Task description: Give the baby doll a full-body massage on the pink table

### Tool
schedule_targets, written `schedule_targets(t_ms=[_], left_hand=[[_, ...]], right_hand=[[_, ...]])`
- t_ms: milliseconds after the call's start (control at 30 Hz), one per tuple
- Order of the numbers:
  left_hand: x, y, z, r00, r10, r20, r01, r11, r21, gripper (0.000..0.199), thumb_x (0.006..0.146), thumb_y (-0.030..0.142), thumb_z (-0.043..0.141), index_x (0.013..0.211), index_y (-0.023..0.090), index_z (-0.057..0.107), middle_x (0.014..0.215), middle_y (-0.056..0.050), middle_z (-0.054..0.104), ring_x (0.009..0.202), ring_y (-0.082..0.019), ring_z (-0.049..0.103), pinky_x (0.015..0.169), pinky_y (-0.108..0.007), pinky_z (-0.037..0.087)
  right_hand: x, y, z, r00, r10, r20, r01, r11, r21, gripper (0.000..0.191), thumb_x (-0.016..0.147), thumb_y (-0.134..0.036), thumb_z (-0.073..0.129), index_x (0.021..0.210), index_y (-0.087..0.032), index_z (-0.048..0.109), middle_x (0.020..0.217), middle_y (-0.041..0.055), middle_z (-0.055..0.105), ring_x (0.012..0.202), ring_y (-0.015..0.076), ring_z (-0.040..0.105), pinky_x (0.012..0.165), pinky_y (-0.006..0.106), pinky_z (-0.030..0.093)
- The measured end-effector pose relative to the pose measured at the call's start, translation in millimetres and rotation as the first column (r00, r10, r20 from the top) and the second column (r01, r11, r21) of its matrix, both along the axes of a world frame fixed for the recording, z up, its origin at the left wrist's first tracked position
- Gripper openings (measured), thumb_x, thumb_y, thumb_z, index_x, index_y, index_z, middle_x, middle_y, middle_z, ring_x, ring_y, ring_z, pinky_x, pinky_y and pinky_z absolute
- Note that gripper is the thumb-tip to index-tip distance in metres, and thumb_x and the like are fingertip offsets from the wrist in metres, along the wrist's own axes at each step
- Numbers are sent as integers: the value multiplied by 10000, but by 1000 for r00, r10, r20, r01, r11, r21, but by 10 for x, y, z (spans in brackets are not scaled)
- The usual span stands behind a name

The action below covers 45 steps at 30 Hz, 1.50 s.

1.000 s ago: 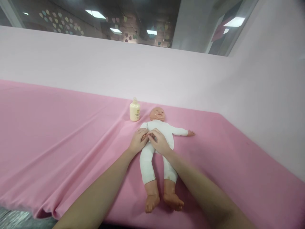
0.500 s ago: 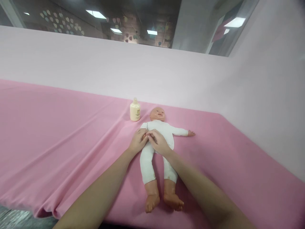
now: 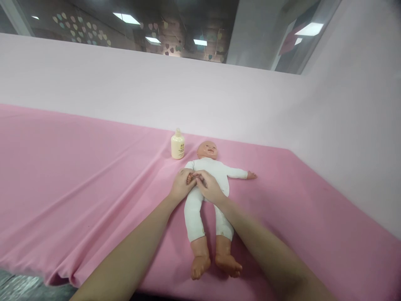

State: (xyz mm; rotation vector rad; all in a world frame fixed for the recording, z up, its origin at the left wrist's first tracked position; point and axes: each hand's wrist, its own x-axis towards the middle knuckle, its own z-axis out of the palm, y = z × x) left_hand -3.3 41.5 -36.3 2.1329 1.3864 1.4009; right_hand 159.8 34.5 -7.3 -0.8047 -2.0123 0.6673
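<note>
A baby doll (image 3: 211, 167) in a white bodysuit lies on its back, head at the far end and bare feet toward me. My left hand (image 3: 181, 184) is closed around the doll's hand (image 3: 189, 179) on the left side of its body. Right beside it, my right hand (image 3: 209, 186) has its fingers bent and pinched at that same small hand, over the doll's belly. My fingers cover most of the doll's hand. Its other arm (image 3: 238, 172) stretches out to the right on the cloth.
A cream pump bottle (image 3: 177, 146) with dark print stands upright left of the doll's head. Pink cloth (image 3: 94, 175) covers the table, with folds at the left. A white wall (image 3: 131, 88) rises behind, below a window (image 3: 188, 29).
My fingers have shifted slightly on the doll's hand, and a little more of it shows. The doll and the bottle stay where they were.
</note>
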Motion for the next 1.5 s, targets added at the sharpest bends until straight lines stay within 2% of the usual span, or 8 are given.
schedule_targets(t_ms=[167,367,533,800,900,1067,1333,1500], left_hand=[[2,15,-24,998,7,59,-7,1000,-1,113,827,187,593,932,211,561,952,-38,620,946,-210,536,861,-358,431],[11,27,-34,997,-13,78,10,999,40,162,774,111,570,907,200,544,830,-29,585,833,-200,531,788,-349,439],[6,33,-44,995,-8,99,3,999,51,211,775,113,577,968,195,554,902,-46,601,886,-205,546,822,-363,446],[13,24,-1,986,-61,155,60,998,9,39,875,193,544,896,202,576,847,-34,619,795,-178,570,769,-334,469],[18,16,-2,975,-85,204,87,996,-4,62,921,247,522,936,200,560,866,-33,629,792,-164,584,762,-316,477],[3,7,-30,958,-45,282,66,996,-65,192,945,329,516,1092,205,498,979,-47,642,883,-167,626,801,-317,497],[-16,14,-17,986,35,165,-20,996,-92,136,926,338,537,973,213,562,903,-24,647,832,-171,614,775,-313,486],[-26,10,1,998,16,63,-16,1000,-7,133,926,319,535,899,219,619,899,-26,662,883,-191,592,837,-337,462]], right_hand=[[-6,-6,7,1000,0,14,1,996,-91,273,927,-210,466,1182,-231,563,1117,57,664,1006,182,635,930,364,496],[-7,-25,23,999,14,39,-10,996,-92,319,932,-209,466,1243,-252,523,1125,56,667,1047,182,643,951,376,497],[-5,-23,15,998,6,60,0,996,-89,340,928,-207,469,1264,-253,506,1152,63,657,1053,187,644,948,381,498],[2,-63,65,997,-24,75,30,997,-76,337,919,-210,472,1251,-223,528,1131,71,646,953,182,632,908,375,497],[5,-64,64,996,-23,80,29,997,-75,333,924,-218,465,1252,-225,525,1120,65,643,914,173,626,878,363,493],[10,-64,63,995,-19,97,26,997,-67,349,927,-224,463,1272,-231,511,1091,60,642,916,179,617,848,354,487],[9,-64,58,995,-17,96,23,997,-69,334,926,-215,462,1256,-236,509,1181,68,628,919,173,623,855,353,484],[10,-72,66,997,8,81,-2,998,-64,308,933,-203,446,1233,-233,513,1173,62,633,968,176,629,890,356,485]])
